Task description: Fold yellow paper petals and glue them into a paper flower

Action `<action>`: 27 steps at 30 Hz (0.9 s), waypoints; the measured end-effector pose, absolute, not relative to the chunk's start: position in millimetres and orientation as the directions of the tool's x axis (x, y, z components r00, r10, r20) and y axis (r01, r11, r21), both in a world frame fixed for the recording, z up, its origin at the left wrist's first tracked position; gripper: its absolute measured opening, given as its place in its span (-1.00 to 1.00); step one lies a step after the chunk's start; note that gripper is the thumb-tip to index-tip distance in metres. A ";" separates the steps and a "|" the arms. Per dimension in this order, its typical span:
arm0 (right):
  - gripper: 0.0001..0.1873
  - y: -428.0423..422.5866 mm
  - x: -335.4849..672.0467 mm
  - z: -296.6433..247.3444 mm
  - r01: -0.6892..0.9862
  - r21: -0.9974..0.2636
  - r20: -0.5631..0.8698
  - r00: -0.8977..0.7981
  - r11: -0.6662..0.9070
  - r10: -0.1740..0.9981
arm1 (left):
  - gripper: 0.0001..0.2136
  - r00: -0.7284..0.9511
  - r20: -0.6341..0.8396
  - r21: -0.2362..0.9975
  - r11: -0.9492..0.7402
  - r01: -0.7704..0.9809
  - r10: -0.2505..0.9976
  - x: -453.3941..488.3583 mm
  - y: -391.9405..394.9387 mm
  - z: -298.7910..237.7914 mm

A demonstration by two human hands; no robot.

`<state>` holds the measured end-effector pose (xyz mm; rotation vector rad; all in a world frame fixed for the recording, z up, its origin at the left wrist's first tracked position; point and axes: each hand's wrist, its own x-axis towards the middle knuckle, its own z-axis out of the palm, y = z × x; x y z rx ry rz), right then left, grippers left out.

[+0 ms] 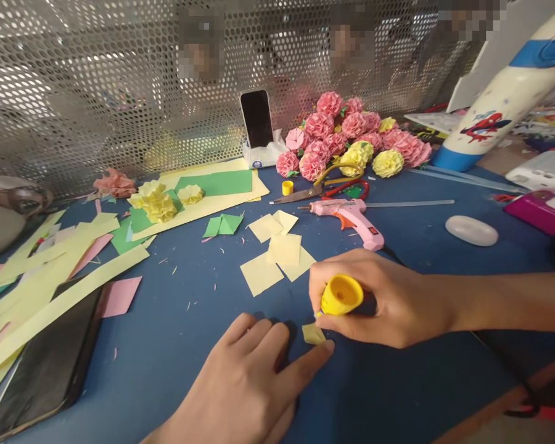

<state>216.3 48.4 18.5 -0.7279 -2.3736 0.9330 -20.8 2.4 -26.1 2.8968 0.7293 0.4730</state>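
My right hand (374, 299) is wrapped around a yellow glue stick (342, 295), its base toward me and its lower end at a small piece of yellow paper (312, 334). Lying low on the table, my left hand (259, 370) stretches its index finger to the paper's near edge, with the other fingers bent; nothing is gripped in it. Just beyond are several pale yellow paper squares (261, 274) and a folded green paper piece (222, 225). A small yellow cap (287, 187) stands farther back.
Behind the squares lie a pink glue gun (351, 216) and scissors (300, 196). Pink and yellow paper flowers (326, 126) are heaped by a propped phone (258, 119). Paper strips cover a dark tablet-like device (50, 364) at left. A bottle (504, 98) and white oval object (472, 230) are right.
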 end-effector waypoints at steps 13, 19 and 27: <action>-0.86 43.7 212.5 10.7 0.289 -0.716 0.248 -0.745 0.636 0.619 | -0.57 0.837 0.256 0.192 -0.874 0.447 0.484 -21.0 0.5 -25.7; -0.89 65.2 227.7 37.1 0.314 -0.834 0.289 -0.453 0.454 0.843 | -0.55 0.852 0.229 0.182 -0.881 0.437 0.470 -20.6 2.5 -18.4; -0.72 83.2 244.6 30.6 0.046 -0.999 -0.024 -0.400 -0.006 0.916 | -0.63 0.869 0.241 0.116 -0.901 0.417 0.433 -17.2 -1.1 -11.2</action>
